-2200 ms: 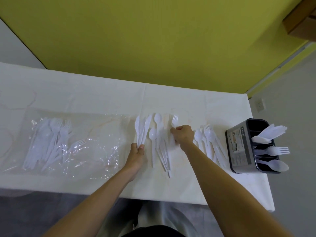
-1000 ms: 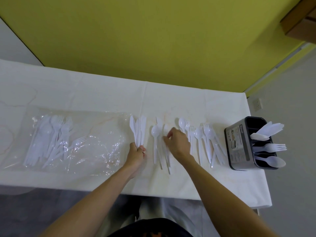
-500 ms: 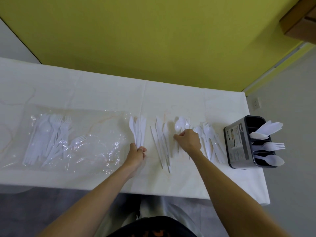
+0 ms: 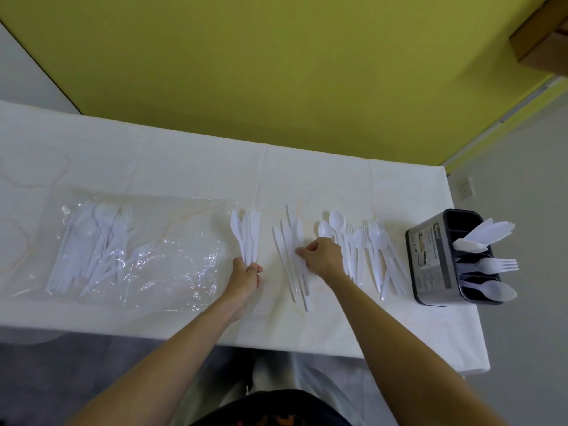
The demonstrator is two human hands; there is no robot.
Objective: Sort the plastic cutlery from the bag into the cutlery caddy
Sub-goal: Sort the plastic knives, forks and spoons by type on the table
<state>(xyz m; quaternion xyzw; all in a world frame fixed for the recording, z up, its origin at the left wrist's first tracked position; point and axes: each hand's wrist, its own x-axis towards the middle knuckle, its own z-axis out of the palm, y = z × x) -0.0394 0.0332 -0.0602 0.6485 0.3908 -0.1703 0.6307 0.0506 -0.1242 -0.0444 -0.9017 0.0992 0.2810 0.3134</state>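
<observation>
Grips in the left hand [image 4: 247,273] the fanned knives [image 4: 247,233], white plastic, by the handles, blades pointing away. Pinches with curled fingers of the right hand [image 4: 322,256] at the loose knives [image 4: 289,256] on the tablecloth [image 4: 184,161]. To the left, the clear bag [image 4: 172,247] with more cutlery inside. To the right, mixed spoons and forks [image 4: 365,250], then the dark caddy [image 4: 427,259], partly filled, at the table end.

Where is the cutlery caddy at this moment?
In the head view the cutlery caddy stands at the far right end of the table, just right of the loose spoons and forks.
</observation>
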